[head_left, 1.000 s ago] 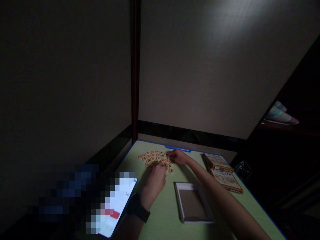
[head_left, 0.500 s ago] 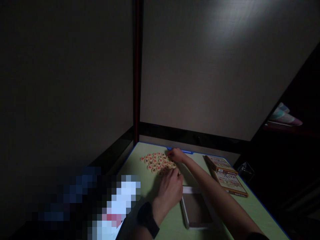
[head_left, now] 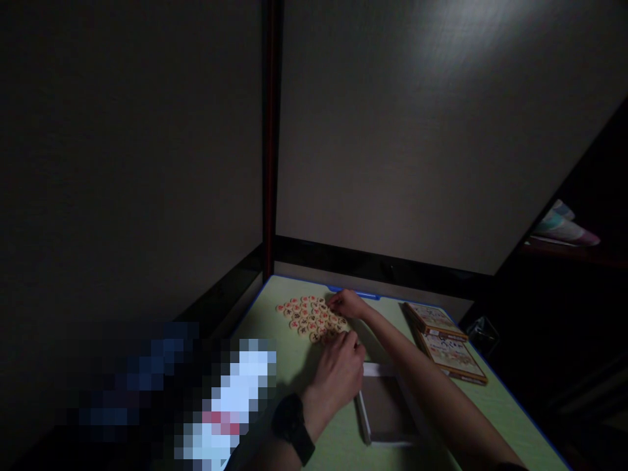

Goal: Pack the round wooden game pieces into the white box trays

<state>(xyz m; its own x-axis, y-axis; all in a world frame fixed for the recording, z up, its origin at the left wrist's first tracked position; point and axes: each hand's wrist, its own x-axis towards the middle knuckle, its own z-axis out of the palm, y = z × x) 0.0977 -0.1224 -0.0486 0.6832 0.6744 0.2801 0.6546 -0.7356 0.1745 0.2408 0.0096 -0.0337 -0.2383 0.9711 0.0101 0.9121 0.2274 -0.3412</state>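
Round wooden Chinese chess pieces [head_left: 304,317] with red and black characters lie in a close group on the green table. At the group's near right edge, my left hand [head_left: 338,366], a dark watch on its wrist, has its fingers curled down and covers some pieces. My right hand [head_left: 348,304] reaches to the far right edge, fingertips drawn together against the pieces there. Whatever either hand pinches is hidden or too small to make out. An open shallow box [head_left: 367,409] with white walls lies beside my left hand, partly behind my right forearm.
Two flat printed boxes [head_left: 451,353] overlap on the table's right side. A blue clip-like strip [head_left: 363,295] sits at the far edge. Dark-framed panels [head_left: 383,163] rise behind and to the left. A blurred bright patch [head_left: 235,392] lies at lower left.
My left hand has shifted slightly right, so more pieces show at the near side of the group. My right hand stays at about the same spot by the far pieces.
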